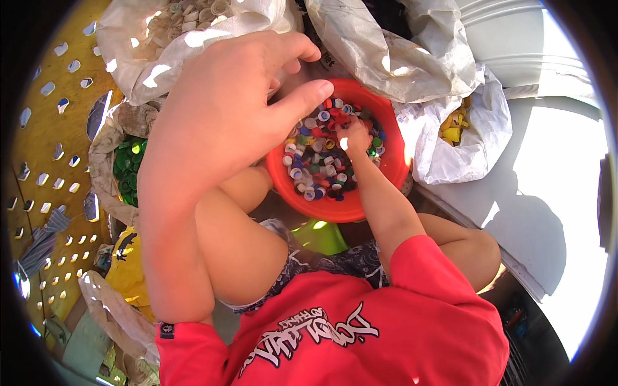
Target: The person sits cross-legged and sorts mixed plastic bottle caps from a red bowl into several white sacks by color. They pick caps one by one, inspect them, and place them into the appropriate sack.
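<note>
A round red plastic basin point(338, 210) stands before me, holding mixed plastic bottle caps point(328, 159) in white, blue, red, green and yellow. My right hand point(356, 137) reaches into the basin, its fingertips among red caps at the far side; whether it grips one cannot be told. Raised close to the camera, my left hand point(256, 87) is above and left of the basin, thumb and fingers apart, with nothing seen between them. Its curled fingers are partly hidden behind the hand.
Woven sacks stand around: one with whitish caps point(190, 19) at the top left, one with green caps point(128, 169) at left, one with yellow caps point(453, 128) at right. A perforated yellow panel point(48, 120) is far left; a light green object point(318, 236) lies below the basin.
</note>
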A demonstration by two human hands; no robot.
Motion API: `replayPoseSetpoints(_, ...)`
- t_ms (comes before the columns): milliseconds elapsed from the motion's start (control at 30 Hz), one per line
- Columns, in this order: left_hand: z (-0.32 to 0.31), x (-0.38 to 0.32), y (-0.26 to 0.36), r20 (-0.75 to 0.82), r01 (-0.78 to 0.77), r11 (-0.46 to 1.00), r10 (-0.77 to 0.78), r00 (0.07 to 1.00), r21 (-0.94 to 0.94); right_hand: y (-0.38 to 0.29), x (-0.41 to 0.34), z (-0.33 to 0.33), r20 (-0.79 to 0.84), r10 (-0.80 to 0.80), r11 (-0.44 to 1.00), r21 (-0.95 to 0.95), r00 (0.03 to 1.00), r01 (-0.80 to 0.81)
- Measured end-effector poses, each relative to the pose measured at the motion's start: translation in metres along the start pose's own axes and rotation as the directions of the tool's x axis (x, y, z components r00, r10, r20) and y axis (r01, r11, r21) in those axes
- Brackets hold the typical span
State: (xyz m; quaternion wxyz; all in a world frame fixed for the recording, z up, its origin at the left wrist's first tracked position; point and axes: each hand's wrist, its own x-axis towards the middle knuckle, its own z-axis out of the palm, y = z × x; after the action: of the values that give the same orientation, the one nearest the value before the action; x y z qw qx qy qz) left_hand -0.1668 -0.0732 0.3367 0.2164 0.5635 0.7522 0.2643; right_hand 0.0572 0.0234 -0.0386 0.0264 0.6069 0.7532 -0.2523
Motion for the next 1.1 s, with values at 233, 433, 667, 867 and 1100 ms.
replayPoseSetpoints(233,0.057,0.032,-0.013,0.311,-0.155,0.978,0.106,0.945,0.137,0.038,-0.009,-0.023,0.048,0.059,0.673,0.735,0.997,-0.075)
replayPoseSetpoints(433,0.212,0.075,-0.068,0.745,-0.337,0.886,-0.012,0.667,0.317,0.046,-0.042,-0.041,0.166,0.118,0.467,0.861,0.979,-0.202)
replayPoseSetpoints(667,0.351,0.066,-0.118,0.244,0.145,0.923,-0.241,0.939,0.356,0.065,-0.073,-0.051,0.306,0.083,0.319,0.894,0.948,-0.316)
replayPoseSetpoints(867,0.385,0.050,-0.132,0.187,-0.046,0.883,-0.048,0.981,0.466,0.078,-0.073,-0.048,0.287,0.089,0.356,0.885,0.954,-0.299)
replayPoseSetpoints(1100,0.382,0.060,-0.147,0.350,-0.236,0.862,0.074,0.934,0.448,0.076,-0.068,-0.049,0.301,0.103,0.264,0.911,0.948,-0.318)
